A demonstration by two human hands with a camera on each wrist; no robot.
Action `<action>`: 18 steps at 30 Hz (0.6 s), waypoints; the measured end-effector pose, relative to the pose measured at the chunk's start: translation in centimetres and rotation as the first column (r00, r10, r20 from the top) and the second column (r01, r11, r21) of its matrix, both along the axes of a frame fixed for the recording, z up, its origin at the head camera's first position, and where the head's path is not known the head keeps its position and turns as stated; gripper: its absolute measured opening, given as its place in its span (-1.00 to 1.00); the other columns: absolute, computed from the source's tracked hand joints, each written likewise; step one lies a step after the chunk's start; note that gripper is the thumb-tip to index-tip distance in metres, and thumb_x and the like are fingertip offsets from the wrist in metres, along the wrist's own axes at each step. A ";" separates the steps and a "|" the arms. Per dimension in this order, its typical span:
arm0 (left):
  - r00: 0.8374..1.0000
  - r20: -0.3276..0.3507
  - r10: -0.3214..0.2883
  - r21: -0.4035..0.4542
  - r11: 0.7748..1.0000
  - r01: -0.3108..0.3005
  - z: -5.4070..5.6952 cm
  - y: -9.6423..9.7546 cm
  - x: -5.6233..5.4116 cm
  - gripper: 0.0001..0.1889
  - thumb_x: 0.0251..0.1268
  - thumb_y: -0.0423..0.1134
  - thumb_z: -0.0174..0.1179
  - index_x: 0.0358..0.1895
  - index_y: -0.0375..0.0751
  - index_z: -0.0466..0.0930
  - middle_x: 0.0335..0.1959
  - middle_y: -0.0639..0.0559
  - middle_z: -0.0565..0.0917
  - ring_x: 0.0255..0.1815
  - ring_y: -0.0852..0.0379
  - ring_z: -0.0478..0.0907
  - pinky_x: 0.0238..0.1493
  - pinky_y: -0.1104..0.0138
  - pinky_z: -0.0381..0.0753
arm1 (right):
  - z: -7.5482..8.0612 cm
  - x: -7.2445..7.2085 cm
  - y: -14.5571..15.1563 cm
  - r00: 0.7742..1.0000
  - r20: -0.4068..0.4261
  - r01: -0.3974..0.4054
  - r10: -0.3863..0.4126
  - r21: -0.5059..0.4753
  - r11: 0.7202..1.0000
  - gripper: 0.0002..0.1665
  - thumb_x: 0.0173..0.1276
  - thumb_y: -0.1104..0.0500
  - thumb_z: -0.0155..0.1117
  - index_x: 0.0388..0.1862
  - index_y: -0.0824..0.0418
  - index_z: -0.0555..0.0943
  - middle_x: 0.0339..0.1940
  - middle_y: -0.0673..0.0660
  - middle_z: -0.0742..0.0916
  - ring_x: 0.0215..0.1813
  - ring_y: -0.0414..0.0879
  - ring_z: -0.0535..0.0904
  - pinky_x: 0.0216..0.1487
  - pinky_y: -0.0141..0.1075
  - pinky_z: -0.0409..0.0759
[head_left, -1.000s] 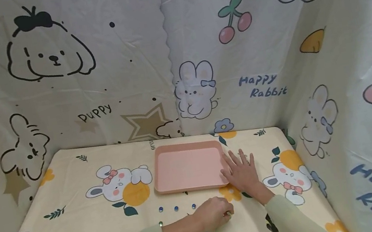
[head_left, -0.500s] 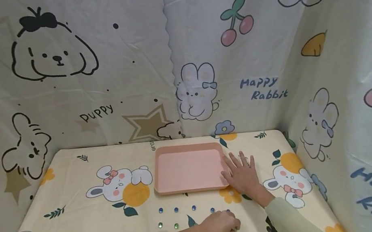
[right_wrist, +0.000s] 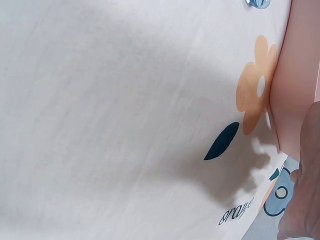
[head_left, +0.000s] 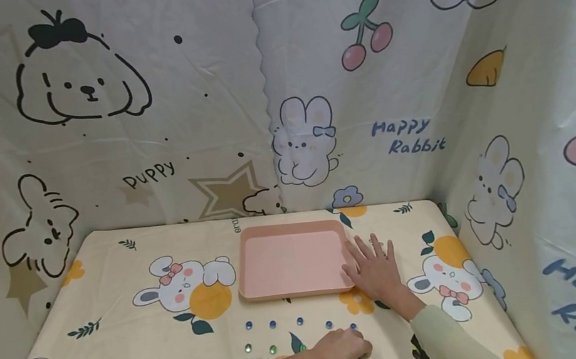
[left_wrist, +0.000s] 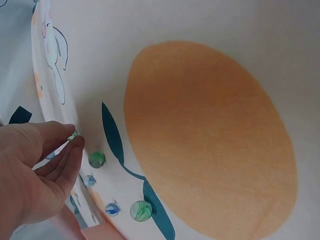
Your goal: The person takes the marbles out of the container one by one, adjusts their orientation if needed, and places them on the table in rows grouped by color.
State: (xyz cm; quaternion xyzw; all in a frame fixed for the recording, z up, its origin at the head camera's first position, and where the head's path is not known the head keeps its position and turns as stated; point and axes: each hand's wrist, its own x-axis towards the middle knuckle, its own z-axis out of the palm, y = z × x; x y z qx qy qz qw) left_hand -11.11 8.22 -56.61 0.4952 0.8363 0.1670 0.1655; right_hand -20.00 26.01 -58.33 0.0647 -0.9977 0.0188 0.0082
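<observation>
My left hand is low over the near part of the cloth. In the left wrist view its thumb and fingers pinch a green glass marble, which the hand hides in the head view. Just beyond this hand runs a row of several blue marbles. Green marbles lie in a nearer row to the hand's left, one partly visible beside the wrist. My right hand is spread flat, its fingers touching the right edge of a pink rectangular tray. Only part of that hand shows in the right wrist view.
A cream cloth printed with rabbits, oranges and leaves covers the table. Patterned curtains hang behind it and at both sides. The tray stands near the table's back edge, beyond the marble rows.
My left hand has shifted a little right and nearer to me, uncovering blue marbles at the row's right end and green ones by the wrist. My right hand stays at the tray.
</observation>
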 end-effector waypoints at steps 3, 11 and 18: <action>1.000 -0.012 0.000 -0.004 1.000 -0.001 -0.2 0.1 0.0 -0.86 0.27 -0.33 0.36 -0.17 0.00 0.77 -0.35 0.28 0.65 -0.46 0.47 0.38 -0.39 0.67 0.40 | 0.0 0.0 0.0 1.000 -0.004 -0.002 0.002 0.001 1.000 -0.20 0.52 -0.31 -0.10 0.61 -0.03 0.16 0.59 0.16 0.24 0.57 0.34 -0.07 0.43 0.37 -0.27; 1.000 -0.025 0.007 -0.006 1.000 -0.007 -0.1 0.2 0.1 -0.87 0.27 -0.34 0.36 -0.22 0.02 0.76 -0.45 0.29 0.56 -0.51 0.43 0.35 -0.46 0.64 0.35 | 0.0 0.0 -0.1 1.000 0.017 0.008 -0.008 -0.014 1.000 -0.20 0.52 -0.31 -0.10 0.62 -0.04 0.13 0.60 0.15 0.19 0.58 0.34 -0.11 0.43 0.35 -0.34; 0.999 -0.043 -0.008 -0.001 1.000 0.008 -0.2 0.2 0.1 -0.83 0.27 -0.34 0.36 -0.13 0.02 0.76 -0.34 0.27 0.66 -0.47 0.45 0.37 -0.41 0.64 0.39 | 0.0 -0.1 0.0 1.000 0.028 0.013 -0.013 -0.008 1.000 -0.20 0.52 -0.31 -0.12 0.62 -0.04 0.13 0.60 0.15 0.19 0.58 0.33 -0.12 0.43 0.35 -0.34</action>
